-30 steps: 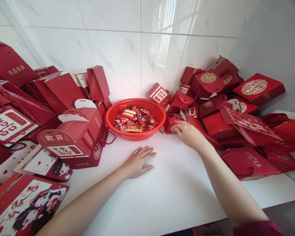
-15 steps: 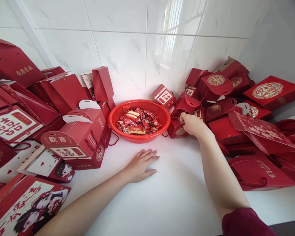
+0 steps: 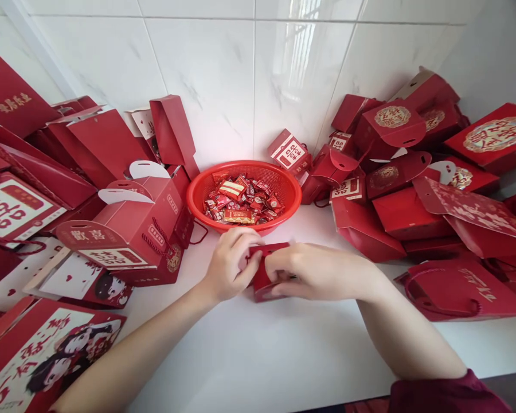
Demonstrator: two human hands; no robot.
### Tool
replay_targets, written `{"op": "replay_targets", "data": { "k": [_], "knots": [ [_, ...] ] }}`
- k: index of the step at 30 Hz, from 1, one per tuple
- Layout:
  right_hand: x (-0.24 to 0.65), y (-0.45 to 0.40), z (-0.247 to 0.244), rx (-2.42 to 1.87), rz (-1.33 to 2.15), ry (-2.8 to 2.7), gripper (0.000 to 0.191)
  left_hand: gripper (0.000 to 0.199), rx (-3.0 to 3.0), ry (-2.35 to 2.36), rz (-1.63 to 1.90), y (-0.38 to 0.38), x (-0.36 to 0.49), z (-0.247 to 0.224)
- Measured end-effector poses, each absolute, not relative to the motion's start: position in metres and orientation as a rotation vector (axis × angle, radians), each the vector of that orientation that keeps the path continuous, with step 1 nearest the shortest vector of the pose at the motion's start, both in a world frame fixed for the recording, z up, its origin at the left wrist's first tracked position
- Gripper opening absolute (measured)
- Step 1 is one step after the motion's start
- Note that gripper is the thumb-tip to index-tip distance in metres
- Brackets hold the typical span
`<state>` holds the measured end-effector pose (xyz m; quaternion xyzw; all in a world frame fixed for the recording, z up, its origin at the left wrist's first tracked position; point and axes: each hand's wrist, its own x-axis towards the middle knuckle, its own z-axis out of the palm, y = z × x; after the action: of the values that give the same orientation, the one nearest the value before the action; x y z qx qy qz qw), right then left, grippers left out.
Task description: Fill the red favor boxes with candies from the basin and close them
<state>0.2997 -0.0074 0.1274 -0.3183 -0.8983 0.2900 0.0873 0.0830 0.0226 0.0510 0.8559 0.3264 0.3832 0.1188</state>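
Observation:
A small red gift box [image 3: 263, 281] stands on the white table in front of me, between my two hands. My left hand [image 3: 234, 264] grips its left side, fingers curled over the top edge and thumb toward me. My right hand [image 3: 312, 271] is closed at the box's top right, with its fingertips bent down and partly hidden. Just behind the box is a red plastic basket [image 3: 193, 198] with wrapped candies [image 3: 241, 201] heaped in it.
Red gift boxes and bags [image 3: 129, 229] are piled along the left side. Another pile of red boxes [image 3: 408, 212] fills the right. A small box [image 3: 289, 152] leans on the tiled wall [image 3: 202, 69] behind the basket. The white table [image 3: 249, 355] extends toward me.
My right hand has brought the small red box from beside the basket to the middle of the table. My left hand, flat on the table before, now holds it too. The view has tilted down slightly.

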Motion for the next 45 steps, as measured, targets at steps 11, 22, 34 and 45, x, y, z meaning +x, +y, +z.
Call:
{"op": "replay_targets", "data": {
  "k": [11, 22, 34, 45],
  "knots": [
    [0.314, 0.007, 0.115, -1.282, 0.765, -2.658, 0.024, 0.038, 2.421, 1.206, 0.611, 0.035, 0.079, 0.063],
    [0.313, 0.015, 0.112, -1.048, 1.112, -2.672, 0.068, 0.012, 2.535, 1.018, 0.942, 0.012, 0.085, 0.080],
    [0.303, 0.023, 0.100, -0.906, 0.896, -2.594, 0.072, 0.069, 2.566, 1.153, 0.212, -0.004, 0.081, 0.079],
    [0.298, 0.025, 0.092, -0.996, 0.886, -2.629, 0.061, 0.044, 2.441, 0.959, 0.133, -0.005, 0.074, 0.111]
  ]
}}
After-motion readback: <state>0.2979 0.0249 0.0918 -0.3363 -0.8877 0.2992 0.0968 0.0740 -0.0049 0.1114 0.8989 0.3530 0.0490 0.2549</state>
